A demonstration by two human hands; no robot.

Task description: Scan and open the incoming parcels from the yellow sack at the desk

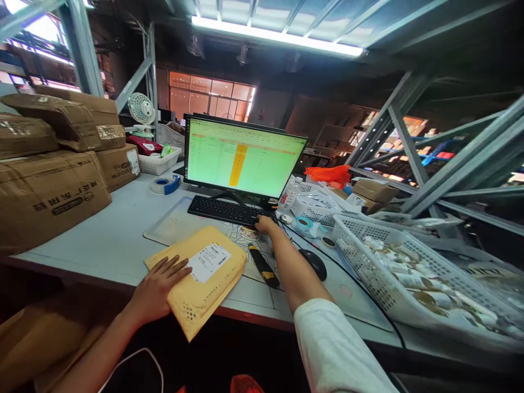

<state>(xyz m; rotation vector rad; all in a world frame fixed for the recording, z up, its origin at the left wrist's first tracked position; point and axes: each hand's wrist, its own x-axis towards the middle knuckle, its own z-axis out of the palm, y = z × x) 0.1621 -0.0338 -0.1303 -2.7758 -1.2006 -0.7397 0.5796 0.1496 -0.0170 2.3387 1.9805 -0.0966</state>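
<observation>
My left hand (167, 281) lies with its fingers spread flat on a yellow padded envelope (180, 297), whose near corner sticks out past the table's front edge. A white printed label (210, 262) is on the envelope's top face. My right hand (266, 224) is at the right end of the black keyboard (221, 210); its fingers are bent and mostly hidden. Behind the keyboard stands a monitor (213, 158) showing a green spreadsheet with an orange column. A black and yellow box cutter (262, 265) lies between the envelope and my right forearm.
Cardboard boxes (53, 191) are stacked at left, near a blue tape roll (166, 184) and a small basket (159, 162). A black mouse (313, 265), a cable and a large white basket (356, 251) of rolled labels are at right. Metal shelf beams (409, 142) slant behind.
</observation>
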